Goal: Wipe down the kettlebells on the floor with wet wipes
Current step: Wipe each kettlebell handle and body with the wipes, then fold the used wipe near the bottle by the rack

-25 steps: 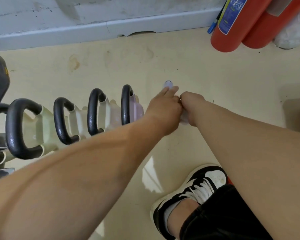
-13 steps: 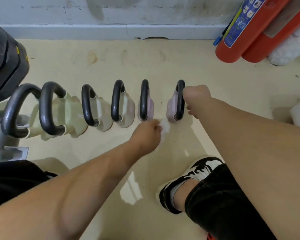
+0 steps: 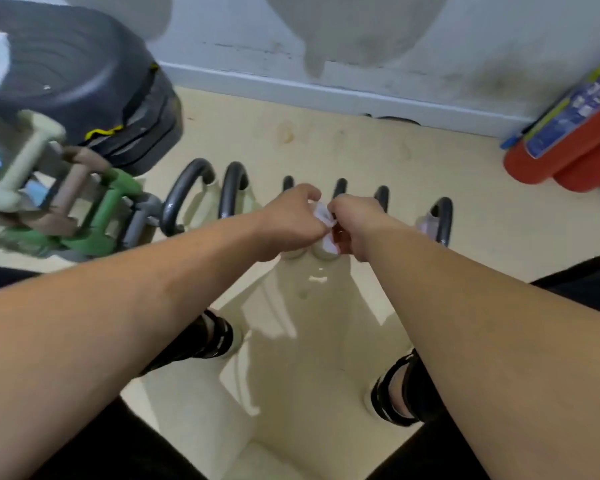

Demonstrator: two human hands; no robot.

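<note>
The kettlebells [image 3: 234, 188] stand in one row running left to right just beyond my hands, their black handles upright and arched. I count six handles: two to the left of my hands, three partly hidden behind my knuckles, and one off to the right with a pale pinkish body below it.

Both my arms reach forward and meet in the middle. My left hand [image 3: 291, 220] is knuckles-up with the fingers curled, and my right hand [image 3: 357, 223] is curled the same way, facing it. Between them is one wet wipe [image 3: 324, 216], a small crumpled white piece hanging downward. Each hand pinches one side of it, and the hands are almost touching.

Far to the right of my right hand, two red fire extinguishers [image 3: 551, 157] lean against the wall.
</note>
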